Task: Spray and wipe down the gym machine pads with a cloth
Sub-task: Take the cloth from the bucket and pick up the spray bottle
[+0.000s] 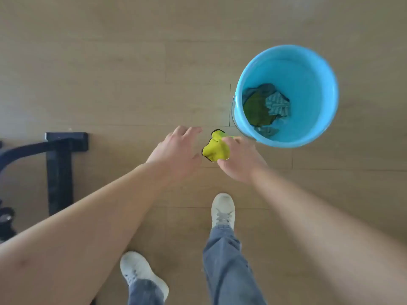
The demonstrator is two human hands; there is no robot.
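A pale wood-grain plank floor [110, 62] fills the view, its boards running left to right with thin dark seams between them. A round light-blue plastic bucket [312, 69] stands upright on it at the upper right. At the left edge a black metal machine frame [59, 172] rests on the boards: a straight flat foot bar with a crosspiece at its far end and a curved tube joining it from the left. Below it sits a small dark rounded part [6, 219], too blurred to identify. Two white lace-up trainers stand on the floor, the right trainer [222, 208] ahead, the left trainer [136, 269] behind
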